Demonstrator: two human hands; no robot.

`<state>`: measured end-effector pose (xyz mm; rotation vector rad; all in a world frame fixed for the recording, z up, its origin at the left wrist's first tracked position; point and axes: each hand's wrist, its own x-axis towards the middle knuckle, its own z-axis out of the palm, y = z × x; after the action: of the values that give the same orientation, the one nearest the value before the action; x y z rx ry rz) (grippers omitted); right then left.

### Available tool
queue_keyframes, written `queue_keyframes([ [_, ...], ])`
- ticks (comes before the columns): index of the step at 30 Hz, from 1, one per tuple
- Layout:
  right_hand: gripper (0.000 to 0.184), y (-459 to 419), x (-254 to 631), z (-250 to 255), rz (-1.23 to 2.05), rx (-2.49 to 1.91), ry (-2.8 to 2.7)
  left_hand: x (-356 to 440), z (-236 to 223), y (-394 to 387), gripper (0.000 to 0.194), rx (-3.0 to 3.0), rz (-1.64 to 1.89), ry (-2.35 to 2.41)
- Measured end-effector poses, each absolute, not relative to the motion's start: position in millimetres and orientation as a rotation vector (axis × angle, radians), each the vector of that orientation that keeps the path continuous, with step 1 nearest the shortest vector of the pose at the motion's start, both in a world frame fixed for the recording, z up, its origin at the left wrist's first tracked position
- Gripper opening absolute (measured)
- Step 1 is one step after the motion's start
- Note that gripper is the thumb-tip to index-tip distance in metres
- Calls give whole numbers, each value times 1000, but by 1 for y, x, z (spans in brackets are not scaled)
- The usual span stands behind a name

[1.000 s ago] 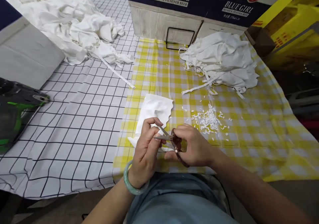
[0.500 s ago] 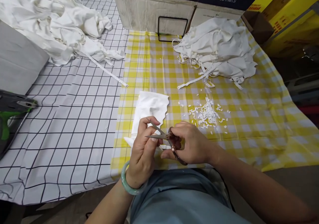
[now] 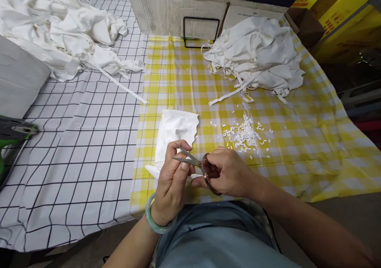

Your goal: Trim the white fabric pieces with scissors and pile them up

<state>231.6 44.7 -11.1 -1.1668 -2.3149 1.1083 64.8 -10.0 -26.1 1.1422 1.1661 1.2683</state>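
Observation:
My right hand [image 3: 229,172] grips small scissors [image 3: 197,162] by their copper-coloured finger loops. Their blades are parted and point left, lying across the fingers of my left hand [image 3: 172,182]. That hand is closed, thumb and fingers pinched on part of a white cloth piece [image 3: 177,126]; the exact bit pinched is hidden behind the fingers and blades. Beyond my left hand the cloth lies flat on the yellow checked cover, its right edge scalloped. A pile of small white clippings [image 3: 245,135] is scattered to the right, beyond my right hand.
White strapped garments [image 3: 258,53] are heaped at the back right, and another white heap [image 3: 74,29] lies back left. A cardboard beer box [image 3: 178,12] with a black wire frame [image 3: 201,18] before it closes off the back. A grey and green tool [image 3: 18,129] stands at the left edge.
The scissor blades have come slightly closer together, the lower one rising a little. Both hands hold nearly the same place. The view has shifted slightly, moving the table things left.

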Motion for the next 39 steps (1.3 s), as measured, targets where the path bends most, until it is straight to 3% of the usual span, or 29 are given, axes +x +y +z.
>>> queue_keyframes([
  [11, 37, 37, 273, -19, 920, -1358, -2284, 90, -27, 8, 31, 1320, 1099, 1082],
  [14, 32, 31, 288, -26, 990, -1452, -2198, 102, -28, 15, 34, 1330, 1010, 1038],
  [18, 41, 31, 308, -35, 1199, -1643, -1891, 114, -30, 24, 35, 1301, 935, 1032],
  [22, 38, 52, 324, -29, 1012, -1841, -1855, 105, -28, 25, 38, 1205, 909, 1062],
  [26, 32, 78, 312, -20, 862, -1708, -1986, 59, -18, 15, 38, 1250, 941, 1240],
  [31, 22, 102, 248, -40, 907, -1278, -2096, -8, -22, -3, 34, 1444, 1079, 1799],
  [34, 22, 122, 202, -54, 1025, -1084, -2144, -21, -40, -10, 21, 1657, 914, 2054],
  [37, 22, 135, 167, -52, 1236, -1034, -2121, -19, -50, -9, 38, 1728, 706, 1996],
  [39, 21, 138, 155, -40, 1300, -977, -2103, -18, -43, 2, 27, 1638, 716, 1898],
])
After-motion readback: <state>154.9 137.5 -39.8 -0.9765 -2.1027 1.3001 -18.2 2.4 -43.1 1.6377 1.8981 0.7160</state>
